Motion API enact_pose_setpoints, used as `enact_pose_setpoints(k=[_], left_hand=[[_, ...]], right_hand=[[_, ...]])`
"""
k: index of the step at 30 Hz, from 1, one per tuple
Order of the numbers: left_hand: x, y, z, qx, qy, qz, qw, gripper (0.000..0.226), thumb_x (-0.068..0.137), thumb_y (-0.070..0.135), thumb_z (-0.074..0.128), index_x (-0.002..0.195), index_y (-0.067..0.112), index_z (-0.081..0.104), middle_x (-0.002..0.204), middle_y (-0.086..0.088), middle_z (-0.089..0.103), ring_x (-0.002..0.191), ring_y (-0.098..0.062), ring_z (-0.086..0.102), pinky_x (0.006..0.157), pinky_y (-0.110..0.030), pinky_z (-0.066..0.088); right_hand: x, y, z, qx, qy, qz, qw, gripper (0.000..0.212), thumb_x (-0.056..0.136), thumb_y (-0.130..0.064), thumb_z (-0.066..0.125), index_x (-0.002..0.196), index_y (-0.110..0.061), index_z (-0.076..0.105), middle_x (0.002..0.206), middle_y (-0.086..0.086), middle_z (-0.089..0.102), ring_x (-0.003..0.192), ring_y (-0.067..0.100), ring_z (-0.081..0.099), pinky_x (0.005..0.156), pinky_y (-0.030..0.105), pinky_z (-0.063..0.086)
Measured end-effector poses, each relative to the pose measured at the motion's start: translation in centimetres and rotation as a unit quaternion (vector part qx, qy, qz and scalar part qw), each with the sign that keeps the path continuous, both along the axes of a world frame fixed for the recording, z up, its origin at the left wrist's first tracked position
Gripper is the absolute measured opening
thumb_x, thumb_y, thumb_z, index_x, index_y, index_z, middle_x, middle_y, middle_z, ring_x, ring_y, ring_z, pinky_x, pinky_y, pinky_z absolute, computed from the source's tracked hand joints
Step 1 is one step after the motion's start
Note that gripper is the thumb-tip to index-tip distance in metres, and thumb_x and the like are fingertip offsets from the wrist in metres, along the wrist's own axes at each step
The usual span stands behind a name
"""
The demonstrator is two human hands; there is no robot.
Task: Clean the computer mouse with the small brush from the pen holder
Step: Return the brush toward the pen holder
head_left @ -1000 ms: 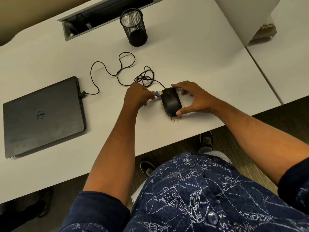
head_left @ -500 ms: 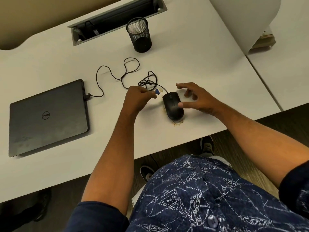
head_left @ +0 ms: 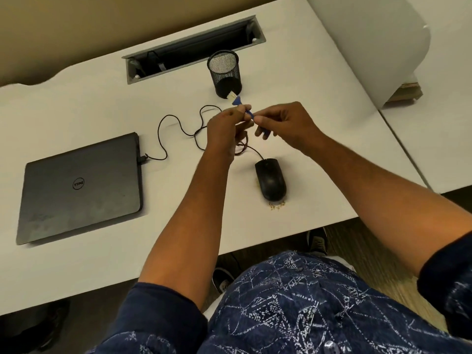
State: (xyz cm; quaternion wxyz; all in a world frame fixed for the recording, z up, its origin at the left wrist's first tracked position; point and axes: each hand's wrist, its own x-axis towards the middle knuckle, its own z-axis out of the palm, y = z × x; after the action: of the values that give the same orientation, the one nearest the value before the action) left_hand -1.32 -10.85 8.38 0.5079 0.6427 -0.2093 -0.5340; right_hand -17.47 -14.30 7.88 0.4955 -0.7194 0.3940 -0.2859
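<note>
The black computer mouse (head_left: 270, 178) lies on the white desk (head_left: 306, 129) near its front edge, with small crumbs (head_left: 277, 206) by its near end. Both hands are raised above the desk behind the mouse. My left hand (head_left: 224, 126) and my right hand (head_left: 283, 122) both pinch the small blue brush (head_left: 240, 103), whose pale bristles point toward the black mesh pen holder (head_left: 226, 72). Neither hand touches the mouse.
A closed black laptop (head_left: 81, 187) lies at the left, joined to the mouse by a looping black cable (head_left: 176, 134). A cable slot (head_left: 194, 47) is cut into the desk's back. A white rounded panel (head_left: 370, 39) stands at the right.
My right hand let go of the mouse and rose to meet the left. The left hand lifted the brush away from the mouse; both now hold it in the air.
</note>
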Motion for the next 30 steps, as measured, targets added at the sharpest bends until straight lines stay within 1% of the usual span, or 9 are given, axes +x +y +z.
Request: enact_pose_setpoints(k=[5, 7, 9, 11, 13, 17, 19, 22, 30], left_hand=[[1.0, -2.4, 0.9, -0.036, 0.032, 0.047, 0.998, 0.018, 0.104, 0.019, 0.059, 0.098, 0.014, 0.075, 0.093, -0.003, 0.075, 0.084, -0.012, 0.071, 0.072, -0.025, 0.05], [1.9, -3.5, 1.1, -0.057, -0.04, 0.048, 0.996, 0.019, 0.104, 0.025, 0.061, 0.101, 0.012, 0.074, 0.09, -0.001, 0.075, 0.079, -0.01, 0.072, 0.068, -0.023, 0.051], [2.7, -4.8, 1.1, -0.087, -0.164, 0.051, 0.981, 0.025, 0.104, 0.03, 0.061, 0.097, 0.011, 0.076, 0.087, 0.0, 0.077, 0.078, -0.009, 0.072, 0.065, -0.019, 0.052], [3.3, -5.9, 1.0, -0.09, -0.295, 0.056, 0.95, 0.034, 0.106, 0.033, 0.057, 0.095, 0.01, 0.078, 0.093, -0.002, 0.077, 0.085, -0.012, 0.071, 0.068, -0.015, 0.049], [3.9, -6.8, 0.9, -0.063, -0.429, 0.048, 0.9, 0.038, 0.108, 0.033, 0.049, 0.103, 0.008, 0.077, 0.107, -0.005, 0.074, 0.096, -0.015, 0.067, 0.072, -0.015, 0.044], [5.2, -7.6, 0.2, -0.024, -0.602, -0.041, 0.797, 0.038, 0.104, 0.017, 0.047, 0.139, 0.01, 0.059, 0.143, -0.01, 0.058, 0.129, -0.027, 0.056, 0.1, -0.037, 0.042], [5.7, -7.8, -0.5, -0.012, -0.624, -0.096, 0.776, 0.058, 0.098, 0.013, 0.052, 0.155, 0.01, 0.042, 0.161, -0.008, 0.042, 0.147, -0.026, 0.04, 0.113, -0.041, 0.035], [6.3, -8.4, -1.3, 0.008, -0.633, -0.143, 0.76, 0.073, 0.096, 0.012, 0.052, 0.163, 0.01, 0.024, 0.17, -0.008, 0.025, 0.157, -0.024, 0.024, 0.12, -0.042, 0.028], [7.0, -9.5, -2.9, 0.022, -0.656, -0.207, 0.726, 0.07, 0.102, 0.018, 0.047, 0.165, 0.012, 0.019, 0.173, -0.007, 0.016, 0.161, -0.025, 0.011, 0.123, -0.048, 0.025]], right_hand=[[1.6, -3.1, 2.4, -0.059, 0.036, -0.002, 0.998, 0.018, 0.095, -0.015, 0.071, 0.107, -0.003, 0.078, 0.082, 0.012, 0.076, 0.06, 0.002, 0.069, 0.057, 0.015, 0.053], [2.4, -4.8, 3.3, -0.098, 0.061, -0.034, 0.993, 0.018, 0.092, -0.017, 0.073, 0.1, -0.002, 0.079, 0.081, 0.016, 0.077, 0.059, 0.011, 0.07, 0.061, 0.023, 0.06], [3.3, -6.4, 4.2, -0.132, 0.085, -0.062, 0.986, 0.021, 0.091, -0.022, 0.074, 0.097, -0.002, 0.079, 0.08, 0.013, 0.077, 0.059, 0.009, 0.07, 0.063, 0.021, 0.06], [4.2, -8.0, 5.0, -0.166, 0.116, -0.083, 0.976, 0.025, 0.09, -0.028, 0.075, 0.094, -0.004, 0.079, 0.082, 0.01, 0.078, 0.06, 0.007, 0.07, 0.065, 0.017, 0.059], [5.0, -9.5, 5.6, -0.205, 0.154, -0.103, 0.961, 0.028, 0.091, -0.032, 0.074, 0.095, -0.005, 0.08, 0.087, 0.01, 0.078, 0.069, 0.013, 0.071, 0.072, 0.023, 0.059], [6.3, -11.9, 6.3, -0.268, 0.243, -0.112, 0.926, 0.029, 0.096, -0.033, 0.068, 0.104, -0.008, 0.08, 0.104, 0.013, 0.074, 0.093, 0.025, 0.068, 0.076, 0.026, 0.045], [7.0, -12.9, 6.4, -0.281, 0.28, -0.103, 0.912, 0.029, 0.099, -0.031, 0.064, 0.112, -0.008, 0.078, 0.114, 0.014, 0.07, 0.102, 0.028, 0.066, 0.081, 0.027, 0.045], [8.2, -13.9, 6.5, -0.298, 0.32, -0.087, 0.895, 0.031, 0.103, -0.027, 0.057, 0.12, -0.009, 0.075, 0.124, 0.015, 0.066, 0.111, 0.031, 0.063, 0.093, 0.033, 0.049], [10.9, -15.2, 6.1, -0.298, 0.352, -0.061, 0.885, 0.025, 0.103, -0.02, 0.057, 0.12, -0.008, 0.071, 0.127, 0.013, 0.065, 0.113, 0.028, 0.063, 0.096, 0.033, 0.049]])
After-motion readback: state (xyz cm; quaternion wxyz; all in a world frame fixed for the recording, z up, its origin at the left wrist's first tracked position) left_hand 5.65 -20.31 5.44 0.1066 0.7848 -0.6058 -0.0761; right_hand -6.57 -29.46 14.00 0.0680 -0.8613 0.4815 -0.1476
